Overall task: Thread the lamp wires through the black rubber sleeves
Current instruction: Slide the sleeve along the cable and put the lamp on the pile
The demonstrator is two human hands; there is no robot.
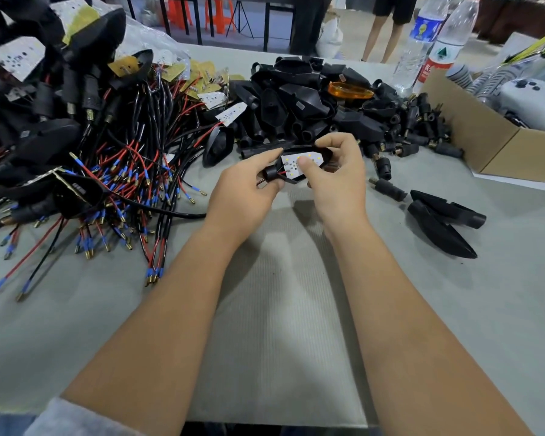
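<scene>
Both hands hold a black lamp housing [291, 176] above the table: left hand [249, 190] grips its tubular stem end, right hand [334, 174] thumb presses the white LED board [302, 163] between the fingers.

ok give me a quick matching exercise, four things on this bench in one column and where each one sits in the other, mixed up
Things:
1. white LED board
2. orange lens
3. cardboard box
4. red and black wires

Places:
A. heaped at the left of the table
B. far right edge of the table
C. held between the left hand and right hand
D. on top of the pile of black housings

Pairs: 1-C, 2-D, 3-B, 4-A
</scene>
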